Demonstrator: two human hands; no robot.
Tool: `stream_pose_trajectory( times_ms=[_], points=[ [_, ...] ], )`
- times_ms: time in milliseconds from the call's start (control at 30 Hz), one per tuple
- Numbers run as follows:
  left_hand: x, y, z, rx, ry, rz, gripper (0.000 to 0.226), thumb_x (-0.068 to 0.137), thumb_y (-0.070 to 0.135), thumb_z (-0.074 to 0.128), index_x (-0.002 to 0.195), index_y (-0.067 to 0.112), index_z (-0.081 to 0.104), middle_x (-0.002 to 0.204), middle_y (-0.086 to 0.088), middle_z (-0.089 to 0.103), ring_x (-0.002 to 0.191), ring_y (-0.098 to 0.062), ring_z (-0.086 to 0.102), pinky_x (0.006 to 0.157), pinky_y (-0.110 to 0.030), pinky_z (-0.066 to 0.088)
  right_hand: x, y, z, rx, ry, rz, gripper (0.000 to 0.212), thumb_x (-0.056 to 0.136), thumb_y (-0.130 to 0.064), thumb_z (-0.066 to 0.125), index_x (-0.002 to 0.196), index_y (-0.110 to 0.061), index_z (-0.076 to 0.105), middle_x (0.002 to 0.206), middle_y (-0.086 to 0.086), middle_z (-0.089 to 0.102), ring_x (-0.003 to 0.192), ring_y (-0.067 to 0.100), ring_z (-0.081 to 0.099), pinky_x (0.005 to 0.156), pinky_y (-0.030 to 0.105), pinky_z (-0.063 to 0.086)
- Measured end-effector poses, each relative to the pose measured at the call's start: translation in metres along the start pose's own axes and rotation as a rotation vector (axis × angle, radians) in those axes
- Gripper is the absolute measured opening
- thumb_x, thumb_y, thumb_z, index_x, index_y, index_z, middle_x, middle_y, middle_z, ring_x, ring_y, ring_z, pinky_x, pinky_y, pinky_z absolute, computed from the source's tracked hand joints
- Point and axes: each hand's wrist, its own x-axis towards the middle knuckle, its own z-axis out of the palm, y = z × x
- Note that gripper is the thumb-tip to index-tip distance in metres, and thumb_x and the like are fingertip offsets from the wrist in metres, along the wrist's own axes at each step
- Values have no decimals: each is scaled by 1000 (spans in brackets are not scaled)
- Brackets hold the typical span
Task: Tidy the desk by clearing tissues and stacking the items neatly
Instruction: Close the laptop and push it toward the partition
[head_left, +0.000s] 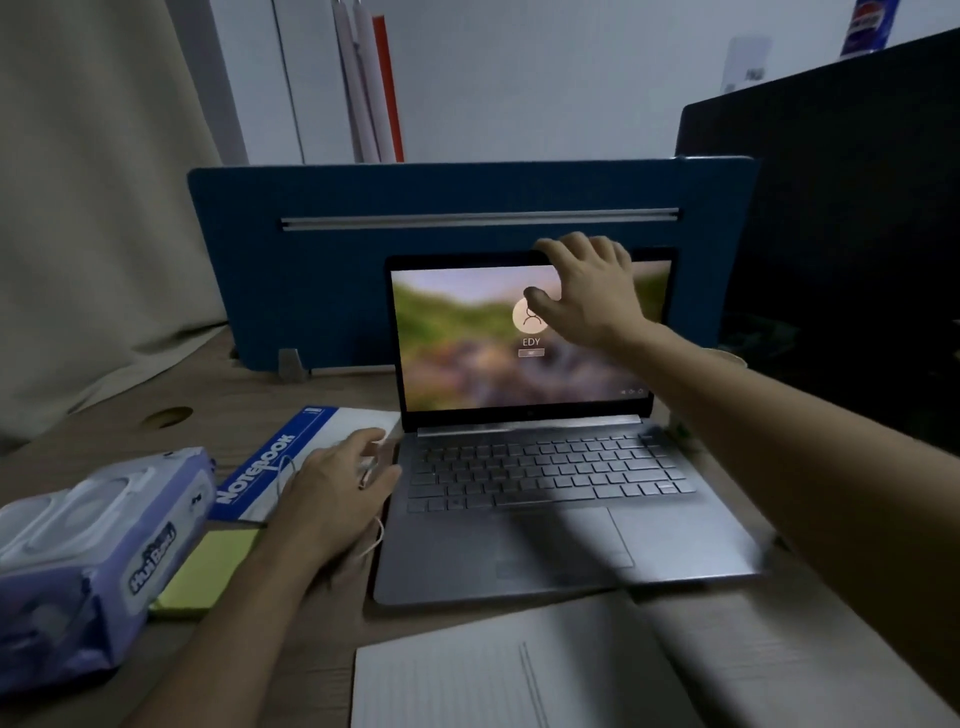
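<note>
Your right hand (587, 291) is at the top edge of the laptop (524, 441) lid, fingers (597, 247) curled over the rim and thumb on the lit screen, so it looks as though you are about to close it. Your left hand (337, 493) rests just beside the laptop's left edge, over a thin white cord (376, 538); its fingers are loosely bent, and I cannot tell whether they pinch the cord.

Little of the tidying looks done. The blue notebook (275, 462) lies flat under your left hand, a yellow pad (213, 566) sits just beside the pack of tissues (88, 551) at the left of the worktop (208, 395), and an open lined book (493, 675) lies nearest you. Nothing is stacked yet. No loose tissues show anywhere.
</note>
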Motion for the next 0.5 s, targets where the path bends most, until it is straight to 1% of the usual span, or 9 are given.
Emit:
stream_pose_trajectory(
  times_ms=[67,133,267,300,367,433,500],
  points=[
    [1,-2,-3,-10,-13,-12,56,91,51,58,142,35,41,137,-2,58,122,-26,53,98,-47,48,-13,-5,-8,12,27,-20,55,87,-48,52,137,-25,47,128,3,53,118,30,44,106,40,24],
    [-2,3,-6,-26,0,12,61,92,47,59,147,31,37,141,-1,55,126,-27,50,101,-48,46,-28,-8,-18,14,46,-28,54,88,-48,51,138,-27,47,128,1,53,118,28,44,106,40,23],
    [-13,9,-11,-88,33,56,64,93,41,61,150,29,34,143,1,54,127,-28,50,101,-48,46,-64,-12,-37,40,101,-56,51,86,-45,51,134,-29,51,124,-2,57,116,26,47,105,39,25],
    [-16,9,-12,-109,36,57,63,94,40,62,149,30,34,143,2,54,124,-29,53,98,-48,48,-75,-13,-40,57,126,-64,50,85,-43,51,133,-29,53,122,-3,59,113,26,48,104,39,25],
    [-18,8,-14,-161,40,60,60,95,33,61,148,34,34,142,4,54,110,-30,61,87,-49,55,-98,-16,-44,84,171,-84,47,85,-42,49,130,-29,55,118,-5,60,110,24,49,102,37,25],
    [-20,5,-16,-165,67,77,56,97,21,56,147,35,34,142,7,55,95,-27,64,73,-41,59,-123,-18,-46,104,208,-111,44,88,-41,49,130,-29,55,118,-7,60,110,21,48,102,37,26],
    [-24,2,-18,-186,92,80,55,99,15,49,147,38,33,141,11,54,89,-20,65,56,-30,58,-147,-18,-46,124,232,-134,42,90,-38,50,131,-28,55,120,-7,60,112,20,48,101,38,28]
  ],
)
